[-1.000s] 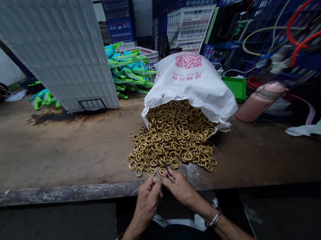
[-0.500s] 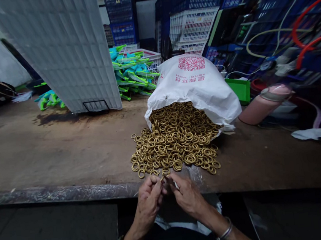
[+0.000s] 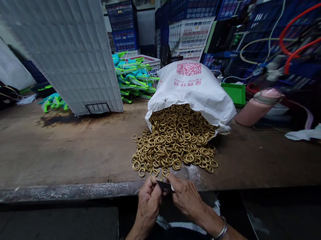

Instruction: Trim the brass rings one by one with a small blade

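Observation:
Just off the table's front edge, my left hand point(image 3: 148, 203) and my right hand point(image 3: 188, 199) are close together, fingers pinched. A small dark flat piece point(image 3: 164, 186) spans the gap between the fingertips of both hands, a pale edge showing on the right-hand side; its exact kind is unclear. Right beyond the fingertips lies a heap of brass-coloured rings point(image 3: 174, 145), spilling from the mouth of a white woven sack point(image 3: 188, 84) on its side. Whether a ring is also pinched behind the fingers is hidden.
Wooden table point(image 3: 52, 154) under everything. A tall pale ribbed panel point(image 3: 65, 57) stands at left, green and turquoise plastic pieces point(image 3: 134, 77) behind it. To the right are a green tray point(image 3: 234, 94), a pink bottle point(image 3: 258, 107) and orange hose point(image 3: 287, 41). Stacked crates point(image 3: 191, 32) rise behind.
The dark flat piece now shows plainly between my fingertips, where a ring edge showed before. Both hands remain close together near the same spot; the view has tilted and shifted slightly.

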### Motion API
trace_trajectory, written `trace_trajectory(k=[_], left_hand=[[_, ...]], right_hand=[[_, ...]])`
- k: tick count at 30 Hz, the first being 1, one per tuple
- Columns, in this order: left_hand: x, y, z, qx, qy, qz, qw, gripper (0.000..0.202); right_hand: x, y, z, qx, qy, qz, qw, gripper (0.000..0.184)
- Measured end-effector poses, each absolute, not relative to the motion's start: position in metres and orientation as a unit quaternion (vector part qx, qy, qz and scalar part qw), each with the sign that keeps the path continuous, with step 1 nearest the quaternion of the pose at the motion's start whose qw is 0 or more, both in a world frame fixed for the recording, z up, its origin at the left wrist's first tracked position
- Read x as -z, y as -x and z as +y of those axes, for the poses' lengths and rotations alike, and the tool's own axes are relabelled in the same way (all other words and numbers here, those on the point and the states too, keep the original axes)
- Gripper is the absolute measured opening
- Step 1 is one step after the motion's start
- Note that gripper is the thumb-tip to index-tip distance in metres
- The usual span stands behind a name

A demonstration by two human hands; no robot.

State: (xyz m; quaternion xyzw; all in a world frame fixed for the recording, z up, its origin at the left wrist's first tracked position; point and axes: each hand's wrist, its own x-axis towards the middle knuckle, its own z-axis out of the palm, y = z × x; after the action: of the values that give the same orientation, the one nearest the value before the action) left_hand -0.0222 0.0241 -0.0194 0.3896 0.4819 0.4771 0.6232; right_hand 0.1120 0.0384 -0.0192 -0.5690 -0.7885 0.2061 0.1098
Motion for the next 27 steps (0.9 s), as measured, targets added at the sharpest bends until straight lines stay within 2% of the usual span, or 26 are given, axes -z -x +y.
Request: trace_trajectory(k=[5, 9, 13, 18, 22, 27], left_hand=[[0.013, 0.026, 0.016, -0.457, -0.442, 0.491, 0.595, 0.032], [0.002, 0.027, 0.001, -0.412, -0.431, 0.457, 0.66, 0.03], [0.002, 0.03, -0.006, -0.418, -0.349, 0.405, 0.734, 0.027], [0.008, 0.037, 0.002, -0.475, -0.273, 0.381, 0.744, 0.025], [0.008, 0.043, 0.008, -0.492, -0.22, 0.369, 0.757, 0.017], [0.014, 0.049, 0.016, -0.464, -0.165, 0.329, 0.806, 0.024]], right_hand=[[0.025, -0.115, 0.041, -0.17, 0.568, -0.802, 0.074, 0.035], [0.03, -0.131, 0.05, -0.15, 0.639, -0.753, 0.046, 0.035], [0.031, -0.142, 0.056, -0.133, 0.655, -0.734, 0.122, 0.028], [0.038, -0.125, 0.056, -0.131, 0.636, -0.741, 0.171, 0.011], [0.039, -0.112, 0.055, -0.112, 0.648, -0.742, 0.13, 0.011], [0.035, -0.109, 0.053, -0.12, 0.651, -0.742, 0.107, 0.017]])
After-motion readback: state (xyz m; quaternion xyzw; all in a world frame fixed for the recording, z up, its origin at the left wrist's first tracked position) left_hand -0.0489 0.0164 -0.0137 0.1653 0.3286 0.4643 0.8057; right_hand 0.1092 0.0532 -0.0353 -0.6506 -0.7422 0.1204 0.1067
